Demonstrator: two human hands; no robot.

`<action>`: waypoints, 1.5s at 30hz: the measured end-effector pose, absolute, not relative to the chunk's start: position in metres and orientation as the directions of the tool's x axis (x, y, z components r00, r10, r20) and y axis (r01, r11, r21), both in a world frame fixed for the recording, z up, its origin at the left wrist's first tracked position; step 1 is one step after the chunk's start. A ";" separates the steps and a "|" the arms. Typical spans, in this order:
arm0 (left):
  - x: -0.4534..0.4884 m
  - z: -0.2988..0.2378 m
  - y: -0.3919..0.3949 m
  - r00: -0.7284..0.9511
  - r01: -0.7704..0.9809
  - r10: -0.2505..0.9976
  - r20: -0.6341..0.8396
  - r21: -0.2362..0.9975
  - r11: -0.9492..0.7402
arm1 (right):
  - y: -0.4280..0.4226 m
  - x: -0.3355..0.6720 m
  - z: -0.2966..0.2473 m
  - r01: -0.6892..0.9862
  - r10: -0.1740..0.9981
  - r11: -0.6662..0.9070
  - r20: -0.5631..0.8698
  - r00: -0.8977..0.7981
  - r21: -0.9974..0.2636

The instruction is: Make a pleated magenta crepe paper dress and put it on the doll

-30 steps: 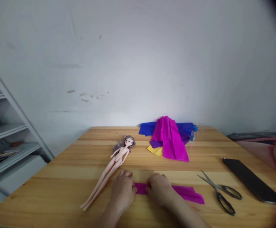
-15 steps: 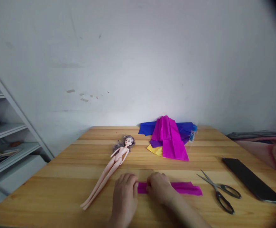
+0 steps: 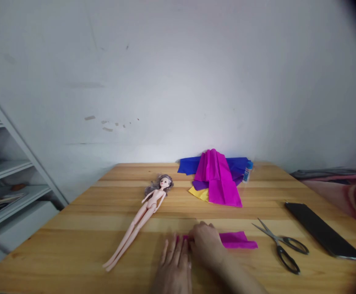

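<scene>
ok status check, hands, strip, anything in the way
Left hand open, fingers straight over strip's left end. Right hand curled on it, grip unclear. Magenta strip flat on table. Scissors right, doll left, both apart from strip.

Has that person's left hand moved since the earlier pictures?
Yes. Judged against the doll, which lies unmoved, the left hand has shifted rightward, away from it, and slightly back toward the person.

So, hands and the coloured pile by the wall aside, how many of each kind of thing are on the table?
Magenta strip: 1
Doll: 1
Scissors: 1
Blue-capped container: 1
Flat black object: 1
Total: 5
</scene>
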State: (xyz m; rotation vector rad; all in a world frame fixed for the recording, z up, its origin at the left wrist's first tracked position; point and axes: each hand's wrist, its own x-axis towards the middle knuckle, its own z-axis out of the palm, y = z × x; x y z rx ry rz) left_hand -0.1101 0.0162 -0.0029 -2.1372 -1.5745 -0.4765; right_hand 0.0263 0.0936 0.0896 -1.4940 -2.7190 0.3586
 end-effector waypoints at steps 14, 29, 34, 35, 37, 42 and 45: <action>-0.106 0.011 0.012 0.412 0.898 0.670 0.617 -0.401 -0.182 | 0.091 0.022 0.093 0.828 0.824 0.540 -0.110 -0.557 -0.148; -0.110 -0.007 0.008 0.340 0.938 0.777 0.530 -0.248 -0.241 | 0.084 0.012 0.094 0.852 0.839 0.519 -0.151 -0.523 -0.064; -0.086 -0.008 0.010 0.122 0.992 0.863 0.490 -0.041 -0.117 | 0.084 0.012 0.097 0.854 0.840 0.517 -0.159 -0.519 -0.059; -0.081 -0.008 0.010 0.088 0.995 0.880 0.467 -0.002 -0.099 | 0.084 0.013 0.097 0.853 0.840 0.517 -0.156 -0.520 -0.063; -0.075 -0.008 0.012 0.093 0.993 0.896 0.435 0.028 -0.117 | 0.086 0.016 0.097 0.856 0.844 0.512 -0.146 -0.516 -0.071; -0.079 -0.007 0.014 0.258 0.965 0.833 0.489 -0.091 -0.245 | 0.086 0.042 0.088 0.821 0.832 0.544 -0.010 -0.554 -0.171; -0.079 -0.003 0.015 0.335 0.942 0.779 0.530 -0.180 -0.283 | 0.083 0.071 0.080 0.809 0.845 0.529 0.069 -0.531 -0.256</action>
